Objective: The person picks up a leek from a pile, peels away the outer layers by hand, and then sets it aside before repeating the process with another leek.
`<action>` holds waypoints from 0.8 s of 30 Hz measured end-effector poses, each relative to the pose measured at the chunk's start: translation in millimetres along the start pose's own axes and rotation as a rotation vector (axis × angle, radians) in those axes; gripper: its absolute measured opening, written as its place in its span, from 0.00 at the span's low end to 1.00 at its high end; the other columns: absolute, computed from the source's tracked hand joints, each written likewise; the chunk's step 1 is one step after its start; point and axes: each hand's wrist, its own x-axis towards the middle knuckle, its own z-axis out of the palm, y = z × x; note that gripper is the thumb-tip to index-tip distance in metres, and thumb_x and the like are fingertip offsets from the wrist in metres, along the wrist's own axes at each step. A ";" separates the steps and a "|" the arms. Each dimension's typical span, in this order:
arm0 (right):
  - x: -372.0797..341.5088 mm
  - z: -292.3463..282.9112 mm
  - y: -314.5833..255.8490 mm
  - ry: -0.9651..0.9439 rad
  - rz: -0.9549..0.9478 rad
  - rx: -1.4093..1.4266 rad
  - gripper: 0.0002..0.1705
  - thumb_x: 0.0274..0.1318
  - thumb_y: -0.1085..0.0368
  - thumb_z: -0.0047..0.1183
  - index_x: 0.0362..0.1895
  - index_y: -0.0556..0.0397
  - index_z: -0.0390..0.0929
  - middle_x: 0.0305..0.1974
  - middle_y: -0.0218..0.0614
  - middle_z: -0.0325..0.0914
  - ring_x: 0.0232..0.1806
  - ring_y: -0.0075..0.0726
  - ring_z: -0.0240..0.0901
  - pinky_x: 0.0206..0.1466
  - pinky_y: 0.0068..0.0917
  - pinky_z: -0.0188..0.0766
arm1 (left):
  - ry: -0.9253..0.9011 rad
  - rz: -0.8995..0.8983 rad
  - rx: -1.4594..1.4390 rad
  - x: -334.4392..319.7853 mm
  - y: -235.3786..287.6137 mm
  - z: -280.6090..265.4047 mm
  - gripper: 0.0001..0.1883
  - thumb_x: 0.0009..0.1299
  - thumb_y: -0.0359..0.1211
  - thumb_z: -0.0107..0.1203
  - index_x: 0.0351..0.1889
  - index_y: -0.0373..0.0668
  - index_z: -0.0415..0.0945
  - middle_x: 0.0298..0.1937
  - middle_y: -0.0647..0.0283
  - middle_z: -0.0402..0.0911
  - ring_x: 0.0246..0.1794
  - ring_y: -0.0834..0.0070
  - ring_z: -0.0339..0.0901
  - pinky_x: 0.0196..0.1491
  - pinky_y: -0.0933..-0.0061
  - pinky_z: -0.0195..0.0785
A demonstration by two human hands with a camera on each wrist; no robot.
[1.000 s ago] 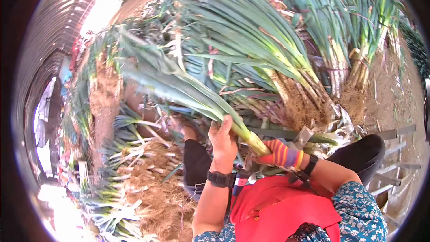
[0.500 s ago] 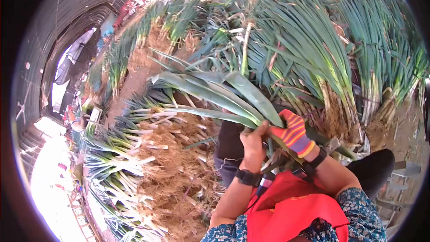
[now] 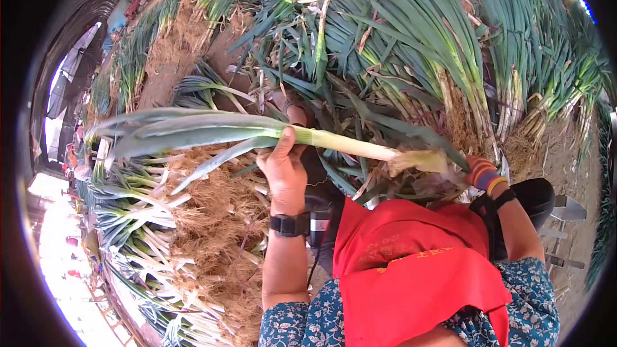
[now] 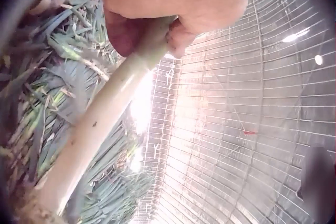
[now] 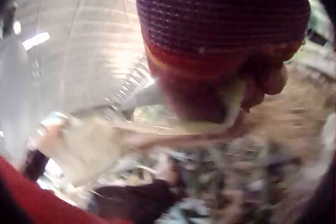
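Observation:
A long leek [image 3: 353, 145] lies nearly level across the head view, leaves to the left and blurred root end to the right. My bare left hand [image 3: 281, 170] grips it where the white stem meets the leaves; the left wrist view shows fingers of the left hand [image 4: 178, 1] curled round the pale stem [image 4: 97, 121]. My right hand [image 3: 485, 177], in a striped glove, is beyond the root end, at the end of a loose green leaf [image 3: 421, 133]. In the right wrist view the gloved hand [image 5: 223, 45] pinches a pale, blurred strip [image 5: 184, 129].
Trimmed leeks with brown roots [image 3: 215, 212] are piled at the left. Large upright bundles of leeks [image 3: 424, 32] stand ahead and to the right. Loose leaves lie round my feet, and metal bars [image 3: 565, 209] are at the far right.
The leek has swung from slanting to nearly level, its bare stem now in view. My right hand has moved right, away from my left hand, with a leaf strip.

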 end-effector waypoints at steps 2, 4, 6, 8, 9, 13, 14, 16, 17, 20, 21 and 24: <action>7.7 10.8 27.8 -0.161 0.114 -0.197 0.25 0.40 0.57 0.61 0.44 0.55 0.75 0.34 0.44 0.78 0.41 0.48 0.76 0.44 0.40 0.72 | -0.034 0.037 0.027 3.4 6.5 -15.1 0.11 0.62 0.28 0.61 0.41 0.37 0.75 0.38 0.62 0.78 0.38 0.71 0.78 0.41 0.67 0.75; 12.2 15.9 40.3 0.450 0.089 -0.272 0.24 0.44 0.55 0.59 0.45 0.54 0.74 0.40 0.46 0.78 0.45 0.47 0.75 0.48 0.40 0.71 | -0.060 0.034 0.031 1.4 10.8 -21.4 0.11 0.61 0.28 0.61 0.41 0.37 0.75 0.38 0.62 0.78 0.39 0.71 0.78 0.43 0.66 0.75; 21.5 -48.6 -35.3 0.783 -0.207 -0.041 0.29 0.50 0.48 0.55 0.49 0.57 0.73 0.34 0.45 0.78 0.36 0.49 0.74 0.46 0.37 0.71 | -0.107 0.018 0.001 -8.4 5.7 -13.6 0.13 0.60 0.27 0.62 0.42 0.37 0.74 0.40 0.62 0.78 0.41 0.70 0.77 0.48 0.62 0.72; 27.6 -89.5 -108.0 0.503 -0.285 0.066 0.40 0.48 0.40 0.54 0.56 0.58 0.69 0.41 0.45 0.77 0.44 0.49 0.73 0.49 0.38 0.69 | -0.136 -0.001 -0.037 -16.9 -1.8 -4.0 0.13 0.60 0.27 0.62 0.42 0.37 0.74 0.41 0.62 0.78 0.43 0.69 0.76 0.49 0.62 0.71; 25.7 -109.5 -146.0 0.764 -0.583 0.144 0.45 0.46 0.39 0.56 0.59 0.59 0.65 0.45 0.49 0.76 0.46 0.52 0.73 0.50 0.39 0.69 | -0.150 -0.005 -0.071 -20.2 -4.1 -1.6 0.13 0.60 0.26 0.61 0.42 0.37 0.74 0.42 0.62 0.77 0.44 0.69 0.76 0.51 0.62 0.70; 24.7 -110.6 -210.4 0.422 -0.626 0.392 0.39 0.40 0.47 0.63 0.52 0.59 0.68 0.41 0.49 0.75 0.43 0.54 0.73 0.46 0.41 0.69 | -0.201 -0.186 -0.176 -41.1 -24.8 8.0 0.19 0.61 0.30 0.62 0.49 0.38 0.70 0.46 0.56 0.77 0.48 0.64 0.75 0.52 0.60 0.69; 29.4 -98.2 -216.4 0.545 -0.664 0.320 0.34 0.41 0.51 0.64 0.49 0.59 0.69 0.39 0.46 0.75 0.39 0.52 0.73 0.41 0.40 0.69 | -0.212 -0.183 -0.155 -47.8 -30.9 12.3 0.19 0.65 0.37 0.59 0.50 0.38 0.69 0.47 0.54 0.78 0.51 0.61 0.75 0.58 0.52 0.65; 31.3 -82.2 -217.3 0.678 -0.703 0.194 0.29 0.40 0.56 0.64 0.47 0.58 0.71 0.40 0.45 0.75 0.37 0.51 0.73 0.37 0.40 0.69 | -0.177 -0.318 -0.229 -53.2 -37.2 8.7 0.18 0.66 0.39 0.58 0.48 0.39 0.70 0.46 0.54 0.78 0.51 0.60 0.75 0.58 0.53 0.66; 30.5 -82.4 -217.6 0.667 -0.705 0.197 0.29 0.40 0.56 0.64 0.47 0.58 0.71 0.40 0.45 0.75 0.37 0.51 0.73 0.37 0.40 0.69 | -0.152 -0.448 -0.306 -54.2 -40.0 5.3 0.17 0.66 0.40 0.57 0.46 0.39 0.70 0.46 0.54 0.79 0.50 0.60 0.76 0.58 0.53 0.66; 28.1 -83.8 -219.1 0.683 -0.744 0.376 0.28 0.40 0.59 0.65 0.47 0.55 0.72 0.44 0.46 0.73 0.41 0.53 0.73 0.40 0.42 0.70 | -0.046 -0.518 -0.276 -52.0 -54.6 -0.6 0.12 0.67 0.36 0.55 0.44 0.40 0.71 0.44 0.53 0.79 0.48 0.60 0.76 0.54 0.55 0.68; 29.1 -84.4 -220.9 0.680 -0.732 0.374 0.28 0.40 0.59 0.65 0.47 0.55 0.72 0.44 0.46 0.73 0.41 0.53 0.73 0.40 0.42 0.70 | -0.030 -0.530 -0.283 -51.4 -59.0 1.6 0.11 0.66 0.33 0.54 0.44 0.39 0.71 0.44 0.53 0.79 0.46 0.61 0.77 0.52 0.57 0.69; 34.4 -87.9 -228.3 0.719 -0.785 0.387 0.22 0.42 0.65 0.63 0.44 0.56 0.74 0.42 0.45 0.73 0.40 0.52 0.73 0.39 0.41 0.71 | -0.101 -0.463 -0.377 -53.5 -64.9 13.3 0.11 0.64 0.29 0.53 0.44 0.38 0.72 0.46 0.52 0.78 0.48 0.61 0.76 0.52 0.58 0.69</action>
